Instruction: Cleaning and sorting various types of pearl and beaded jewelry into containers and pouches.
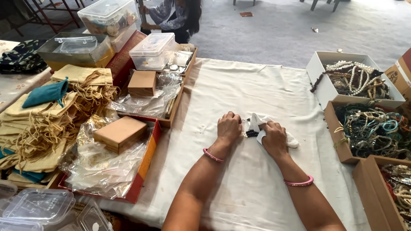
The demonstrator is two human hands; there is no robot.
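On the white-clothed surface (pixel 239 179), flanked by boxes of beaded jewellery (pixel 368 128), both hands worked at the middle. The left hand (pixel 229 127) curled its grip beside a dark beaded string (pixel 251 133); the right hand (pixel 274 137) pinched a half-wrapped white cloth (pixel 257 122) around it.

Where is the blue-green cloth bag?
In the head view, the teal pouch lies far on the left, on top of the pile of tan drawstring bags, just below the metal tin and well away from both hands.
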